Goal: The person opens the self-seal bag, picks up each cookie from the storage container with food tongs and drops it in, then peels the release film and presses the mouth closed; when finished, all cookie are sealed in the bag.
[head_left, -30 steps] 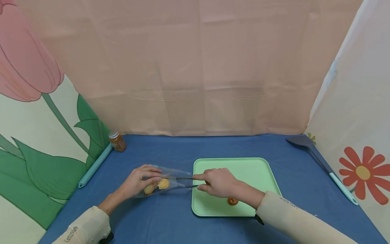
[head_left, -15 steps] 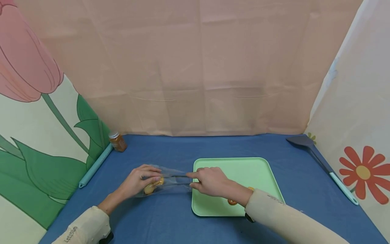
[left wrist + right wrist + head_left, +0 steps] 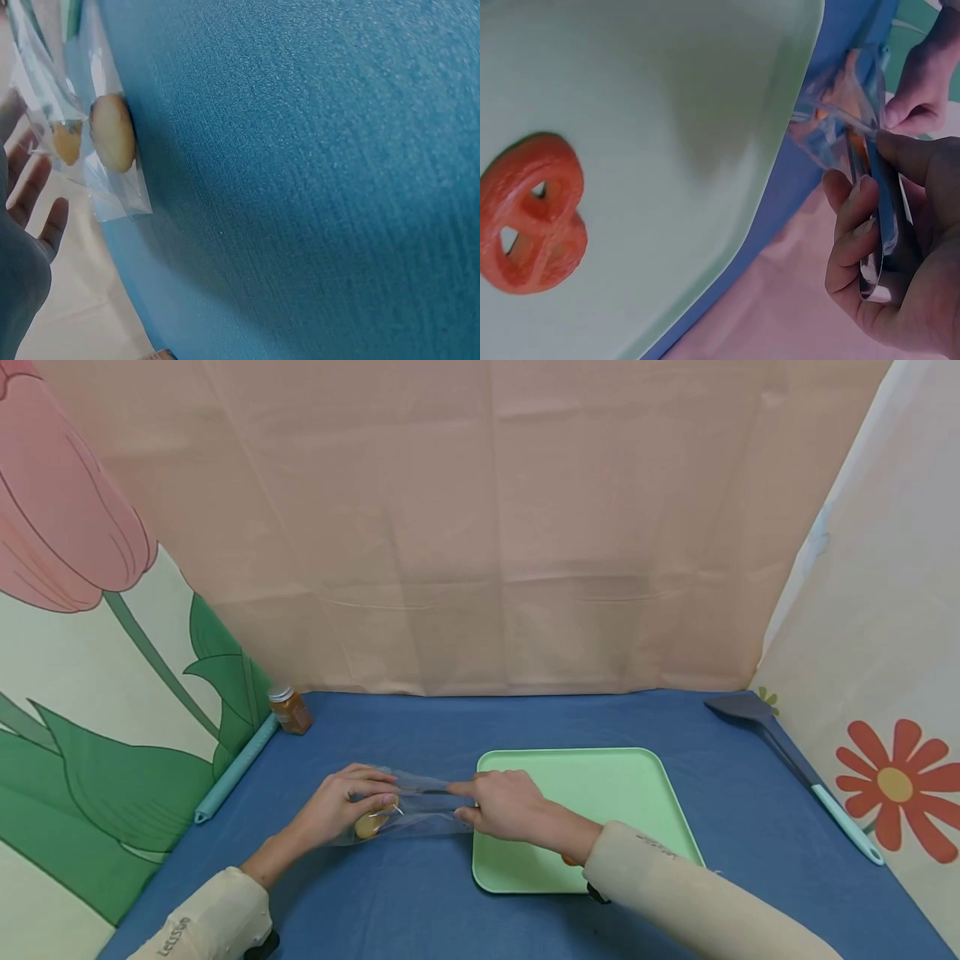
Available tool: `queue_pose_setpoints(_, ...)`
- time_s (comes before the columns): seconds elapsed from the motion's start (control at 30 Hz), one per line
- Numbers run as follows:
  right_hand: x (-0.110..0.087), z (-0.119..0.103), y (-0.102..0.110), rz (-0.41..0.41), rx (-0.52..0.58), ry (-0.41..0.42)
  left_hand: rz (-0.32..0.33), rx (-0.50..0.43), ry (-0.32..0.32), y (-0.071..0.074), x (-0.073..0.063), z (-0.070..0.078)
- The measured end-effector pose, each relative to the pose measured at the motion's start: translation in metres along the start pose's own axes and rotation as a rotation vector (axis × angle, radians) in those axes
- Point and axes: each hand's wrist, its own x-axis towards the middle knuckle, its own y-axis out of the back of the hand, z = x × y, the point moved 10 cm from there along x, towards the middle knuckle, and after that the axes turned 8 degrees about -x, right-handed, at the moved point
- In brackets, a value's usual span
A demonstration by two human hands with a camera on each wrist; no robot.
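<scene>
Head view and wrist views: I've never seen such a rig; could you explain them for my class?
No machine here: a person works bare-handed, so each grip is a hand. A head camera looks forward and down; a camera on each wrist watches that hand's work. On the blue cloth lies a green tray with a pretzel. At the left are a jar and a teal roll; at the right, a spatula. The left grip holds a clear bag with yellowish pieces inside; the right grip holds metal tongs, which reach into the bag.
</scene>
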Motion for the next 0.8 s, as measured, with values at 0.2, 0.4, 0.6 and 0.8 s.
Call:
queue_pose_setpoints(0.2, 0.006, -0.002, -0.005, -0.020, 0.010, -0.009, -0.001, 0.000, 0.015, 0.001, 0.000, -0.002)
queue_pose_setpoints(0.4, 0.012, -0.005, -0.007, -0.034, 0.017, -0.014, -0.008, 0.003, 0.011, 0.003, 0.000, -0.003)
queue_pose_setpoints(0.6, 0.016, -0.007, -0.008, -0.046, 0.020, -0.031, -0.004, 0.010, -0.001, 0.004, 0.000, -0.003)
queue_pose_setpoints(0.8, 0.019, -0.005, -0.008, -0.045, 0.031, -0.051, 0.007, 0.004, 0.014, 0.005, 0.001, -0.006)
